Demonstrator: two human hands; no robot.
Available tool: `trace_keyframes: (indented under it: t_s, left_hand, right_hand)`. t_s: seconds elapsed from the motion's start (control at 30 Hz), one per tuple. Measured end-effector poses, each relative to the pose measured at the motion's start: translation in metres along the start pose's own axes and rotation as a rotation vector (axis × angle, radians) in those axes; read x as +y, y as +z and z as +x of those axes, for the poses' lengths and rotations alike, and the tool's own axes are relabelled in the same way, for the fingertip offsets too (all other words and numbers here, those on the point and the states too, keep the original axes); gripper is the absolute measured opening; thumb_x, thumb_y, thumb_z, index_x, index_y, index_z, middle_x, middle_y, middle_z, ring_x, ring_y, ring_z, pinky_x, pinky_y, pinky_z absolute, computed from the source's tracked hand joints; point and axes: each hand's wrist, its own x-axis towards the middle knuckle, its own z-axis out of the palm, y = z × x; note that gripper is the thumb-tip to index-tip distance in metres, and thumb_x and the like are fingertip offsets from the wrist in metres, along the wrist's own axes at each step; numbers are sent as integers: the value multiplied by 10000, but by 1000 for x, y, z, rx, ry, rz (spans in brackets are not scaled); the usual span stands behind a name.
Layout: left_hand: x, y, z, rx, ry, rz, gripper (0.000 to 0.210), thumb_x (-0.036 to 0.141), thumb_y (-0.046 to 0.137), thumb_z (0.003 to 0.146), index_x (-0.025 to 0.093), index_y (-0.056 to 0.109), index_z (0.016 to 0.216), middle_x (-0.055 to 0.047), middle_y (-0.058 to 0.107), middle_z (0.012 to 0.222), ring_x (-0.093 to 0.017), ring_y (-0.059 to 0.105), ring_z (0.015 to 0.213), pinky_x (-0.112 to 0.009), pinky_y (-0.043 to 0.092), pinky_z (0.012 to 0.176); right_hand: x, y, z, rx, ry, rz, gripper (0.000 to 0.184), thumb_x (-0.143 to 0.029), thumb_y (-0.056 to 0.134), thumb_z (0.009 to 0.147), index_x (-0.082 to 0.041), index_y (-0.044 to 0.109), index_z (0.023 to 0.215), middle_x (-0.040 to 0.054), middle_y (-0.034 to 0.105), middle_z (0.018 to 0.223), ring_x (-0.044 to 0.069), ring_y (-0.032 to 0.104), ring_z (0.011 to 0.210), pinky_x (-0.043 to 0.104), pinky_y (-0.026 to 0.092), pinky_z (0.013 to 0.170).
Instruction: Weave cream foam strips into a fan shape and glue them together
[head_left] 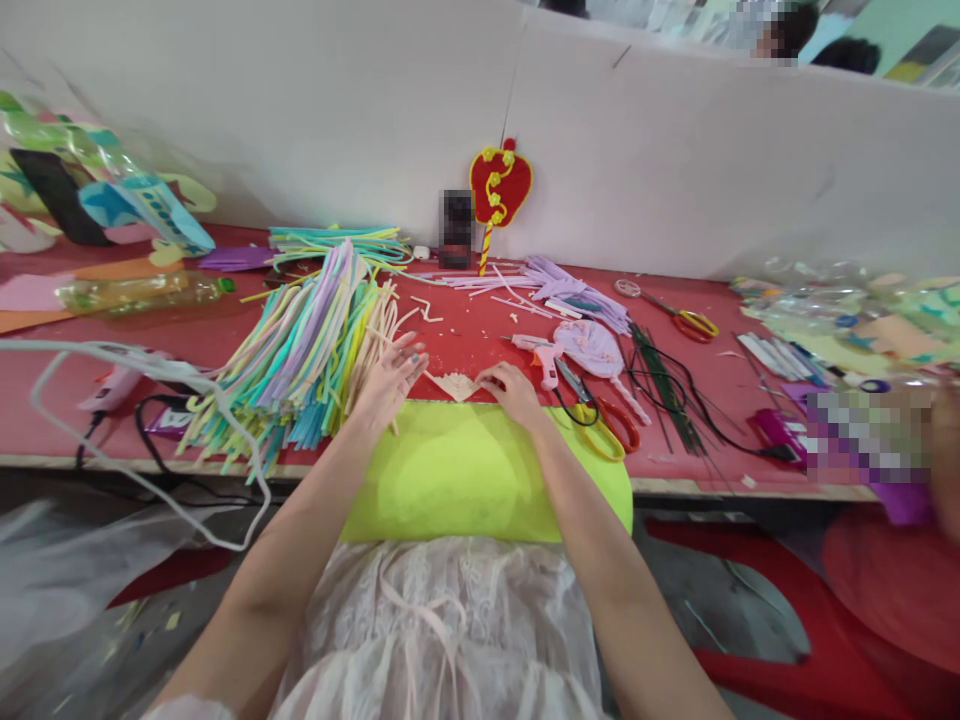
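Note:
A small cream piece made of pipe cleaners (454, 386) lies on the red table just beyond the yellow-green cushion (457, 470). My right hand (511, 390) pinches its right edge between thumb and fingertips. To its left is my left hand (391, 378), palm partly turned up and fingers apart. A thin cream strand runs from near the left fingertips towards the piece; whether those fingers touch it, I cannot tell. Beside my left hand lies a large bundle of multicoloured pipe cleaners (300, 340), with cream ones (375, 350) at its near right edge.
Right of my hands are a pink glue gun (546, 360), scissors (607, 428), a lilac pipe-cleaner piece (589, 348) and dark green stems (664, 385). A red ornament (501, 188) stands at the back. Another glue gun (124, 385) and a plastic bottle (146, 292) lie left. Another person's hand (946, 440) shows far right.

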Motion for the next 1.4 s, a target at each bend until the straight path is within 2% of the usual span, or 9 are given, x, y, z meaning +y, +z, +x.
trace_keyframes:
  t_s: [0.07, 0.13, 0.27, 0.37, 0.5, 0.6, 0.73, 0.9, 1.4]
  left_hand:
    - [1, 1, 0, -8, 12, -15, 467, 225, 741, 726, 243, 605, 1172, -54, 621, 1202, -147, 587, 1121, -280, 430, 1017]
    - [2, 2, 1, 19, 18, 1, 445, 208, 746, 715, 235, 620, 1141, -50, 631, 1191, -144, 587, 1126, -273, 428, 1019]
    - [0, -1, 4, 234, -28, 42, 212, 161, 751, 693, 189, 672, 888, 7, 696, 812, -72, 661, 721, -215, 521, 820]
    - [0, -4, 3, 298, -38, 123, 142, 286, 713, 752, 161, 662, 798, 0, 669, 664, -94, 631, 576, -247, 535, 695]
    - [-1, 3, -3, 224, 153, 502, 204, 378, 674, 778, 180, 707, 818, -39, 686, 741, -187, 657, 760, -340, 499, 815]
    - [-3, 11, -9, 64, 349, 907, 137, 318, 718, 739, 249, 735, 856, -41, 687, 911, -229, 597, 934, -389, 386, 970]
    - [-10, 19, -13, -122, 412, 1277, 215, 299, 727, 730, 293, 732, 944, -57, 662, 981, -268, 543, 985, -452, 270, 1013]
    - [-15, 17, -13, -191, 419, 1372, 205, 345, 719, 739, 305, 728, 939, -51, 650, 981, -261, 531, 978, -457, 213, 1023]
    - [-14, 14, -12, -230, 396, 1432, 196, 314, 675, 788, 318, 719, 980, -40, 629, 989, -248, 532, 1003, -459, 158, 1050]
  right_hand:
    - [0, 0, 0, -1, 7, -4, 133, -281, 549, 901, -237, 671, 931, 36, 620, 917, 162, 545, 857, 300, 397, 824]
    - [0, 0, 0, -1, 9, -8, 137, -286, 546, 902, -238, 670, 935, 37, 619, 916, 164, 545, 860, 301, 398, 821]
    - [0, 1, 0, 6, 6, -15, 146, -295, 535, 909, -243, 670, 932, 35, 618, 906, 166, 545, 865, 302, 396, 821]
    - [0, 1, 0, 7, 7, -15, 147, -301, 534, 909, -246, 669, 925, 35, 618, 902, 166, 546, 859, 305, 395, 823]
    - [0, 1, 0, -4, 9, -9, 144, -296, 537, 908, -244, 668, 937, 35, 622, 912, 165, 548, 875, 305, 392, 833]
    - [-2, 0, 1, -7, 14, -13, 133, -277, 546, 902, -238, 671, 929, 34, 626, 905, 164, 549, 867, 303, 394, 829]
    - [-4, 0, 1, 3, 6, -8, 124, -260, 557, 894, -228, 673, 925, 35, 630, 893, 167, 551, 859, 304, 398, 821]
    - [-6, -1, 1, 2, -4, -5, 128, -261, 550, 898, -226, 671, 925, 35, 627, 895, 167, 551, 855, 304, 398, 819]
    - [-4, -1, 1, -9, -19, -26, 117, -252, 544, 899, -234, 656, 927, 33, 614, 896, 173, 545, 882, 307, 392, 838]
